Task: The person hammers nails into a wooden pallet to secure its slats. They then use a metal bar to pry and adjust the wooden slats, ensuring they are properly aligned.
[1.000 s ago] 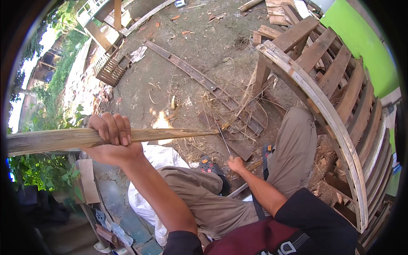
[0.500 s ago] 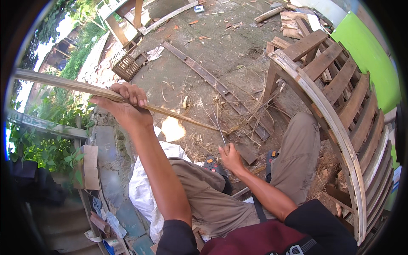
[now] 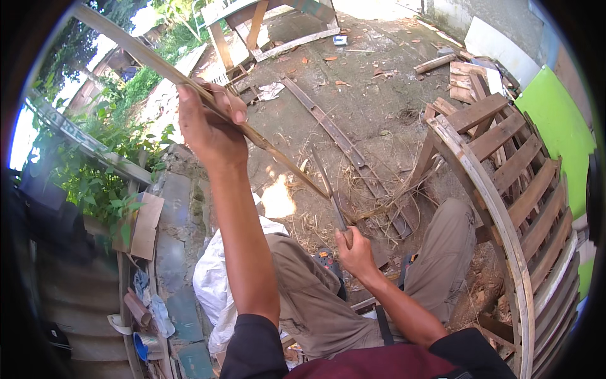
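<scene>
A long bamboo-like strip [image 3: 142,54] slants from the upper left down toward the middle, with my left hand [image 3: 216,136] closed around it. Its lower part is thinner and reaches the blade of a long knife [image 3: 323,169]. My right hand [image 3: 358,254] grips the knife's handle, and the blade points up and away from me. Blade and strip cross just beyond my right hand; whether the edge bites into the strip cannot be made out. Thin, curled shavings [image 3: 303,218] lie on the ground around that spot.
To my right stands a curved slatted wooden frame [image 3: 505,202]. A brown metal channel [image 3: 334,132] lies across the dirt ahead. White cloth [image 3: 214,278] sits by my left leg, next to a low block wall [image 3: 161,252]. Wood scraps [image 3: 464,82] are piled at the far right.
My left hand has raised the strip, which now slants more steeply. The knife has turned so its blade shows broader. The whole view has shifted, with things sitting lower and rightward.
</scene>
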A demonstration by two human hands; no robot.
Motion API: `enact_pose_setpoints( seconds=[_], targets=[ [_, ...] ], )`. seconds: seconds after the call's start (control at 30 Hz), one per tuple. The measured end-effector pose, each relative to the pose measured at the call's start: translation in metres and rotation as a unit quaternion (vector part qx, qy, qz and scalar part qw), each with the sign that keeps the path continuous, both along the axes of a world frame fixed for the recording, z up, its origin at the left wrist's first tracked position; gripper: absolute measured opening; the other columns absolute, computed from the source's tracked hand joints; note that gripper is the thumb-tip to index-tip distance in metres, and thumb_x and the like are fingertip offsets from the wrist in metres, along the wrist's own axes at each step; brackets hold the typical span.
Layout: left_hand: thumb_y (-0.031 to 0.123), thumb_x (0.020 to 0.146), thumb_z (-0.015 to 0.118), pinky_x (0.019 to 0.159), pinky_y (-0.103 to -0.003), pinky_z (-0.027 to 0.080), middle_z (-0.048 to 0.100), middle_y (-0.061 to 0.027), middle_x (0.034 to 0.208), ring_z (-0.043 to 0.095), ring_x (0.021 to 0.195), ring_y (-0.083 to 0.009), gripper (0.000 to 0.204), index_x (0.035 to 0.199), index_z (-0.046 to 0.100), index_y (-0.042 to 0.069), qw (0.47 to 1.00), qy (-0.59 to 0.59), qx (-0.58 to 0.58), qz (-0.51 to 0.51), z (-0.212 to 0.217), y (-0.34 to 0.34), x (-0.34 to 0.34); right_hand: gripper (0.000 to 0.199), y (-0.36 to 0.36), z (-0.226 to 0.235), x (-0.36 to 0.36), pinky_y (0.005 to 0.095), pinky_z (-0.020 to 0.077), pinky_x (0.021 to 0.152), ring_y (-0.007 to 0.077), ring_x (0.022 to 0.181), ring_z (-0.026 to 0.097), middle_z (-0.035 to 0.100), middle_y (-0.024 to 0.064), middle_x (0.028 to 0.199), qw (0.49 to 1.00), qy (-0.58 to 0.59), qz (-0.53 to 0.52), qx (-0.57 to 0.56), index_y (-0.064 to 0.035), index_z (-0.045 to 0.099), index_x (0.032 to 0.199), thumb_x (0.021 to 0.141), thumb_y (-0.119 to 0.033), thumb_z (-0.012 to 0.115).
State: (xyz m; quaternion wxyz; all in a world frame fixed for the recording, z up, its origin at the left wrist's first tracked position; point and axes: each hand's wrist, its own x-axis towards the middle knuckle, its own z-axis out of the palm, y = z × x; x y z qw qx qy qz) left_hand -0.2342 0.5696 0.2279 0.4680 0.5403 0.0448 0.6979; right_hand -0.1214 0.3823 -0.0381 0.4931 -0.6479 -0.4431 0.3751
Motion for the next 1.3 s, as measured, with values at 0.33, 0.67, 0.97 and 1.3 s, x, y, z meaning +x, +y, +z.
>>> enact_pose_setpoints(
  seconds=[0.33,0.67,0.97,1.3],
  targets=[
    [0.046,0.099,0.061,0.034,-0.023,0.032,0.044,-0.0012,0.058,0.039,0.043,-0.0081,0.044,0.088,0.054,0.004,0.996,-0.018,0.017,0.083,0.001,-0.021,0.041,0.042,0.024,0.173,0.009,0.0402,0.0507,0.060,0.0282,0.061,0.069,0.065,0.0183,0.066,0.984,0.039,0.095,0.148,0.0116,0.053,0.116,0.098,-0.025,0.060],
    [0.045,0.101,0.056,0.035,-0.022,0.031,0.044,-0.0012,0.056,0.036,0.043,-0.0074,0.042,0.090,0.052,0.005,0.993,-0.031,0.018,0.110,-0.005,-0.020,0.021,0.034,0.015,0.169,0.000,0.0466,0.0506,0.058,0.0420,0.065,0.068,0.064,0.0221,0.064,0.970,-0.036,0.095,0.220,0.0111,0.054,0.111,0.095,-0.018,0.063],
    [0.046,0.099,0.059,0.034,-0.023,0.032,0.046,-0.0026,0.057,0.036,0.038,-0.0079,0.042,0.090,0.051,0.005,0.991,-0.041,0.001,0.130,-0.002,-0.036,0.029,0.034,0.015,0.187,0.007,0.0467,0.0492,0.054,0.0411,0.061,0.068,0.063,0.0232,0.064,0.979,-0.042,0.106,0.168,0.0112,0.054,0.106,0.096,-0.020,0.063],
    [0.045,0.100,0.059,0.034,-0.023,0.034,0.050,-0.0036,0.063,0.043,0.045,-0.0076,0.043,0.086,0.050,0.006,0.993,-0.015,0.016,0.113,-0.005,-0.048,0.043,0.035,0.012,0.173,0.020,0.0375,0.0434,0.051,0.0213,0.050,0.060,0.057,0.0155,0.058,0.980,-0.070,0.083,0.164,0.0121,0.056,0.107,0.097,-0.021,0.063]
  ],
)
